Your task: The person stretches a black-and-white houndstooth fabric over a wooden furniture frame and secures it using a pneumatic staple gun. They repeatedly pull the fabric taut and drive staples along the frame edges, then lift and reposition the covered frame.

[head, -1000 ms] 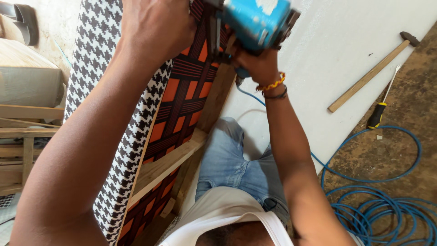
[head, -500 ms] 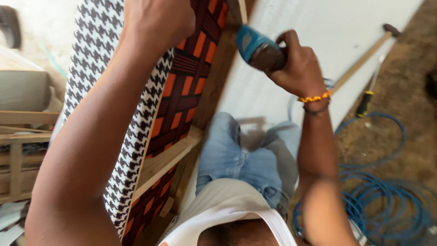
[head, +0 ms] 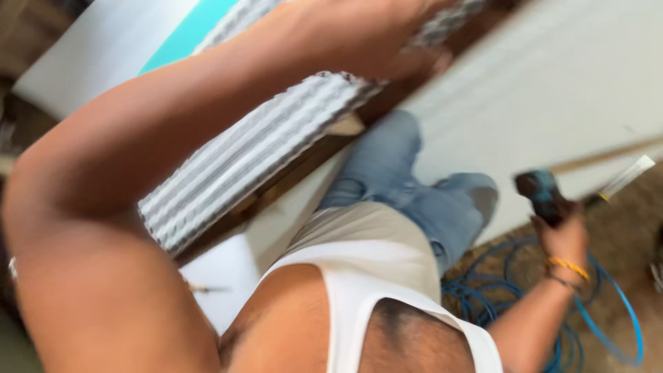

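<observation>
Swung hard since half a second before; picture now smeared with motion. Right hand (head: 565,238) dropped from up by the frame to low at the right, over the floor, closed around the dark and blue tool (head: 542,193). Bangles on that wrist as before. Left hand (head: 414,52) kept high on the panel (head: 255,155), pressed against its top edge; blurred, so cannot tell whether gripping or flat. Orange and black webbing, plain earlier, no longer seen; only the patterned cloth side of the panel, streaked grey and white, with a dark wooden edge beneath it. Hammer gone from view.

White sheet (head: 552,90) spread beyond both hands, under the panel and running on past the left arm. Brown floor (head: 621,276) below the right hand. Teal patch (head: 190,31) far above the left arm.

Blue hose (head: 608,304) coiled on the floor just under the right wrist. Pale rod (head: 625,178) lying just beyond the tool, its far end at the sheet's edge; kind too blurred to tell. Jeans (head: 414,179) between the two hands, knee bent beside the panel. White vest (head: 373,276) nearest the camera. Left arm across most of the view, hiding much of the panel and sheet.
</observation>
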### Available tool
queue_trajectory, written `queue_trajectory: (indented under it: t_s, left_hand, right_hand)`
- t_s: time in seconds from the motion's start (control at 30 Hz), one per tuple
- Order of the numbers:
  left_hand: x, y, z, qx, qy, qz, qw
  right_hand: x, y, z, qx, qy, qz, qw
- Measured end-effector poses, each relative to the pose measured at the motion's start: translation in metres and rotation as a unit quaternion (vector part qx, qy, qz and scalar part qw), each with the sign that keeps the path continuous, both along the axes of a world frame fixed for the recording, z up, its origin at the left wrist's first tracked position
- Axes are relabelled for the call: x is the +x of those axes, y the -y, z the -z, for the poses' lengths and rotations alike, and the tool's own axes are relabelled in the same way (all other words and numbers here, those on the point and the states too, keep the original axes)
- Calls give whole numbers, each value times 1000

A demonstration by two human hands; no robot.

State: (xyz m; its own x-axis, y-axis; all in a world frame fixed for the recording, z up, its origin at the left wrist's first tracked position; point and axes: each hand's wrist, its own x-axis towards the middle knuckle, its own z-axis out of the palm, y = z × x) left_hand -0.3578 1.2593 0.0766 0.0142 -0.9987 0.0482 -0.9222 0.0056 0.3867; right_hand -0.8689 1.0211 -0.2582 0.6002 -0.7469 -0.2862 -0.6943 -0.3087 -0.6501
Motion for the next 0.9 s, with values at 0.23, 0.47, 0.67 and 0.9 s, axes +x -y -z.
queue_trajectory:
  t_s: [0.23,0.47,0.67,0.9]
  left_hand:
    - [-58,-286,-12,178,77,-245,950]
    - [-95,-336,24,182,145,-363,902]
    - [-91,-344,39,191,210,-340,897]
    - [-105,-360,38,117,196,-325,918]
  right_hand:
    - [-9,-21,11,-43,73,30,996]
    - [34,-21,-16,-82,162,2,983]
    - [61,-37,-6,-120,157,19,980]
    - [108,-58,69,-128,17,-6,992]
